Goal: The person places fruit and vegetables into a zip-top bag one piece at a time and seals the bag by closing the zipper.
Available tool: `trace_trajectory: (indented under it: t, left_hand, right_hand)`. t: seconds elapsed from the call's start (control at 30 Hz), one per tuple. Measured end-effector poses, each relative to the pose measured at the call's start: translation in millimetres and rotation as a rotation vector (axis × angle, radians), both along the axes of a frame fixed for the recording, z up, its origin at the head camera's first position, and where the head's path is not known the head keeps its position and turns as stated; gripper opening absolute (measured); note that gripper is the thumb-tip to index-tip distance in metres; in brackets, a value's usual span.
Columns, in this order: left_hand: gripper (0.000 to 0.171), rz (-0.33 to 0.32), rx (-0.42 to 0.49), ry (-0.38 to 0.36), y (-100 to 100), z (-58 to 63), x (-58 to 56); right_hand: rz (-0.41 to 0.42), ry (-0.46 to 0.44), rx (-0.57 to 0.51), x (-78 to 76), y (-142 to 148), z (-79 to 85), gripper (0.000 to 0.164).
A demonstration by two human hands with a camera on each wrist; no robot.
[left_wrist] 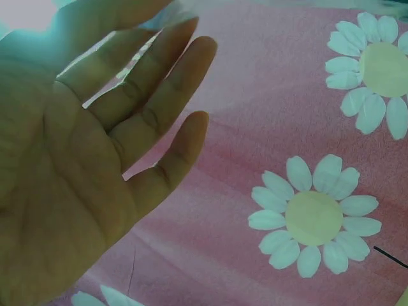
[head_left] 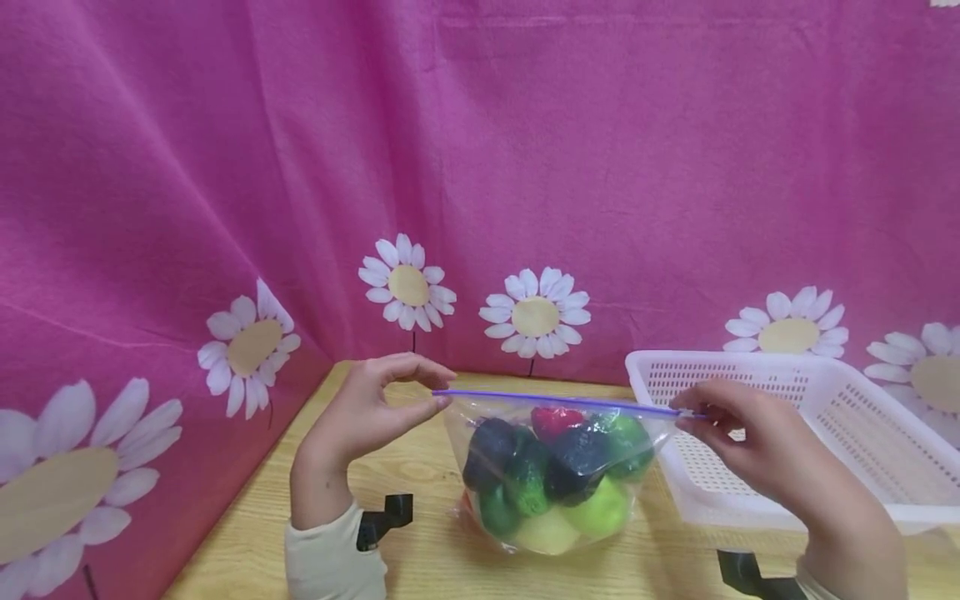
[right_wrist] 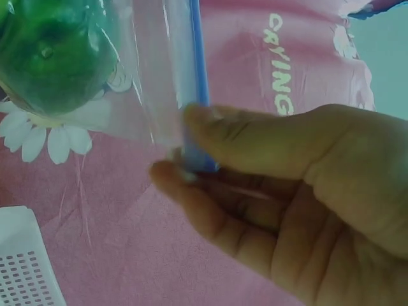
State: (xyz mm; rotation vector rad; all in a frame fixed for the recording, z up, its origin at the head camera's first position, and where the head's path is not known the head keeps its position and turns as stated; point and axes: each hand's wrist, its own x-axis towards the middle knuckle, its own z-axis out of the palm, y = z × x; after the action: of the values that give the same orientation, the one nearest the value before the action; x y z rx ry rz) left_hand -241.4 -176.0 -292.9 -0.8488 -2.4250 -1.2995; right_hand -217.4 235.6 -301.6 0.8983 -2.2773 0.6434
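A clear zip bag stands on the table, filled with several round fruits or vegetables: dark ones, green ones, a yellow-green one and a red one. Its purple-blue zip strip runs straight across the top and looks closed along most of its length. My left hand pinches the strip's left end between thumb and index finger; the other fingers are extended in the left wrist view. At the right end, my right hand pinches the strip near a small whitish slider.
A white perforated plastic basket sits on the right, partly behind my right hand. Under everything is a light wooden table. Pink cloth with daisies hangs behind and along the left side.
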Motion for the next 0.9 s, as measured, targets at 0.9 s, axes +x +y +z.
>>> trace_trajectory:
  t: [0.9]
  left_hand:
    - [0.014, 0.016, -0.008, 0.107, 1, -1.4, -5.1]
  right_hand:
    - [0.111, -0.027, -0.072, 4.1, -7, 7.1, 0.043]
